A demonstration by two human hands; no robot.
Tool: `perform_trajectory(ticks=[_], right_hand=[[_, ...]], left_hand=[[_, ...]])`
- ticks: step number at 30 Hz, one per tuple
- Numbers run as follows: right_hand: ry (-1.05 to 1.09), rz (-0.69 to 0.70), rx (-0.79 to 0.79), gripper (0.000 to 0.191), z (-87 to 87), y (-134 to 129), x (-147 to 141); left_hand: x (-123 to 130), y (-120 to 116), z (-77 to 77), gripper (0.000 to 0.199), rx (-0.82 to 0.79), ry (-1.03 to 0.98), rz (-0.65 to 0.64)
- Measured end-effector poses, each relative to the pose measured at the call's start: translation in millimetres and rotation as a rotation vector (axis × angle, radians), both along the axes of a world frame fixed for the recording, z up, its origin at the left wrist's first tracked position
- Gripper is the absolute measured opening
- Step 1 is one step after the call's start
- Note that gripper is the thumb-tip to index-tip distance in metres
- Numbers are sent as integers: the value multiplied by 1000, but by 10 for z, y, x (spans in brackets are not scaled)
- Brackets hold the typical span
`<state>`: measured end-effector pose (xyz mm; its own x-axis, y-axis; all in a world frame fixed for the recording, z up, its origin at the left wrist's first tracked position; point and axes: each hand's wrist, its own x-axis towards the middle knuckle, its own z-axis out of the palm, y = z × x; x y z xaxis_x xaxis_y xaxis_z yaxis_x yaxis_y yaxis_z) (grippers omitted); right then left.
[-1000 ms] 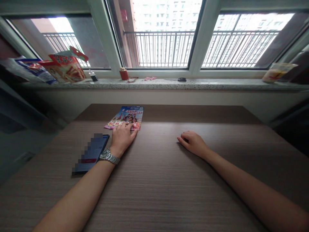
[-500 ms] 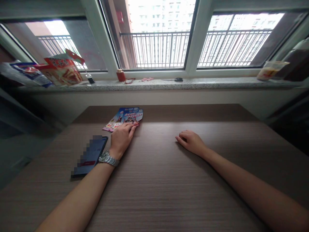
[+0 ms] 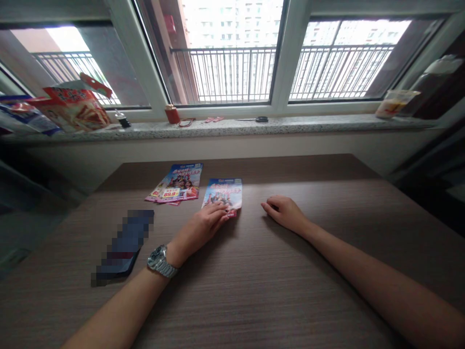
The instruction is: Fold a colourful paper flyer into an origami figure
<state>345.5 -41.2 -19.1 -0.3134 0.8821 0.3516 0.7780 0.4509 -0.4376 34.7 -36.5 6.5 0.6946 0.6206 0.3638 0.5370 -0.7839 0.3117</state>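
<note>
My left hand (image 3: 209, 220), with a metal watch (image 3: 162, 261) on its wrist, is closed on the lower edge of a colourful printed flyer (image 3: 225, 190). The fingers cover part of the flyer's bottom. To the left lies a fanned pile of similar flyers (image 3: 181, 182), apart from the held one. My right hand (image 3: 285, 212) rests on the table to the right of the flyer, its fingers loosely curled with nothing visible in them.
A phone (image 3: 125, 247), partly pixelated, lies left of my left forearm on the brown wooden table (image 3: 232, 300). On the stone windowsill stand snack bags (image 3: 76, 109), a small red container (image 3: 172, 114), scissors (image 3: 259, 119) and a plastic cup (image 3: 394, 104).
My left hand has drawn one flyer off the pile, to the right and nearer to me. My right hand stays in place. The view has shifted slightly.
</note>
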Motion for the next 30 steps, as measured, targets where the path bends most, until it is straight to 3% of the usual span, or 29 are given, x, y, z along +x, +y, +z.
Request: perform_trajectory(ticks=[3,7,12,17,22,25,30], right_hand=[[46,-48,11,46,35,-11,3],[89,-91,40,42,100,-45,-8],[99,34,100,25,109,-87,-54],[-70,119,58,50,-21,-73,-88],[-121,148,-5,48,-43,-74,-81],[-117,198,-8,49,-10,-98,-73],[-115,288,-22,51,27,-149,-58]], left_hand=[[107,-114,-3,39,-78,98,-119],[199,-225,36,43,-67,166,-157],[264,-304,80,44,-51,201,-181],[297,-342,94,41,-2,216,-203],[298,-337,99,39,-23,171,-209],[297,-293,83,39,-52,88,-144],[287,-152,-35,46,24,54,153]])
